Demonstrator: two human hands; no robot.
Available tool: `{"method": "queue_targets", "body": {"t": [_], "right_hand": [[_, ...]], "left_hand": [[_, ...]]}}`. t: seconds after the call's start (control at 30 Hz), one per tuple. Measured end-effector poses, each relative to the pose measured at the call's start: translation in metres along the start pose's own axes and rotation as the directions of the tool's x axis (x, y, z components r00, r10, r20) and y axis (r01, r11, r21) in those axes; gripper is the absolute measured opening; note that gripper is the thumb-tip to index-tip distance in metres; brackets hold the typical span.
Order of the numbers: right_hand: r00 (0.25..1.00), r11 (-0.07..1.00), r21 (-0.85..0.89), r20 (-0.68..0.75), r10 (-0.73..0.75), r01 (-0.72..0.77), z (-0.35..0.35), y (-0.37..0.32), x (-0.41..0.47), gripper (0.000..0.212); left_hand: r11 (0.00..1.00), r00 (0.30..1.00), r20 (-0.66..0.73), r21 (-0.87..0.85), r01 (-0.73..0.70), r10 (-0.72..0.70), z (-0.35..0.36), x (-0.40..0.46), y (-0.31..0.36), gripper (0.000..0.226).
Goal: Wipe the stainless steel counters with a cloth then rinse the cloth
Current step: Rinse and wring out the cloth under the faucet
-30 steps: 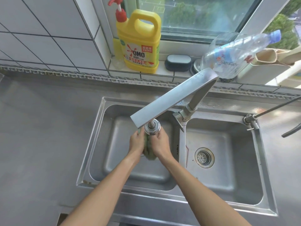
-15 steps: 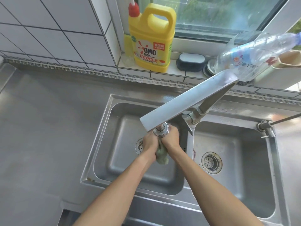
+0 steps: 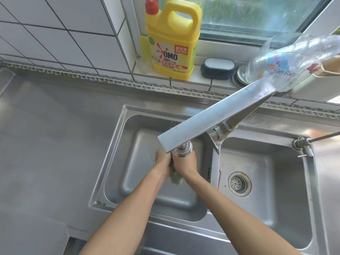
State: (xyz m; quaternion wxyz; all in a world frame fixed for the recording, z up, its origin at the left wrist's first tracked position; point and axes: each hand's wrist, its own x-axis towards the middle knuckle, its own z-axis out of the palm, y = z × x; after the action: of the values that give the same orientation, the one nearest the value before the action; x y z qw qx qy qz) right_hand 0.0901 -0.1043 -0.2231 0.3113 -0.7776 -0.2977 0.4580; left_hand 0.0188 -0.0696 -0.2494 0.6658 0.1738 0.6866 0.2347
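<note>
both hands, left hand (image 3: 162,161) and right hand (image 3: 184,165), have fingers clenched around the green cloth (image 3: 175,178) under the faucet (image 3: 211,122), mid-frame.

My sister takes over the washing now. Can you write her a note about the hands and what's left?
Left hand and right hand: both shut on the green cloth, squeezing it under the faucet head, over the left basin.
Counter: no cloth on it.
Done: wiping can't be confirmed; rinsing is under way.
Left: finish rinsing and wring out. Running water isn't visible.

Pale green cloth (image 3: 176,178), yellow detergent jug (image 3: 173,39) with red cap.
</note>
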Motion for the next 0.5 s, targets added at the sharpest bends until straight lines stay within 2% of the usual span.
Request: {"method": "queue_targets", "body": {"t": [0.1,0.2,0.3,0.4,0.5], "right_hand": [[1.000,1.000,0.024,0.004,-0.011,0.011,-0.012,-0.003,0.017,0.033],[0.995,0.995,0.071,-0.062,0.076,-0.071,-0.016,-0.001,0.025,0.027],[1.000,1.000,0.002,-0.013,0.001,-0.001,-0.004,0.000,0.000,0.013],[0.999,0.999,-0.031,0.003,-0.039,0.039,-0.010,0.001,0.008,0.031],[0.998,0.999,0.026,-0.058,0.040,-0.039,-0.018,0.001,0.020,0.027]], "left_hand": [[0.999,0.999,0.010,0.004,-0.032,0.032,0.008,-0.004,-0.009,0.028],[0.995,0.996,0.037,0.040,-0.089,0.087,0.015,-0.012,-0.008,0.022],[0.998,0.997,0.039,0.014,-0.063,0.062,0.007,-0.008,0.002,0.029],[0.996,0.997,-0.001,0.043,-0.074,0.074,0.007,-0.005,-0.008,0.038],[0.990,0.993,0.029,0.076,-0.115,0.113,0.015,-0.011,-0.015,0.027]]}}
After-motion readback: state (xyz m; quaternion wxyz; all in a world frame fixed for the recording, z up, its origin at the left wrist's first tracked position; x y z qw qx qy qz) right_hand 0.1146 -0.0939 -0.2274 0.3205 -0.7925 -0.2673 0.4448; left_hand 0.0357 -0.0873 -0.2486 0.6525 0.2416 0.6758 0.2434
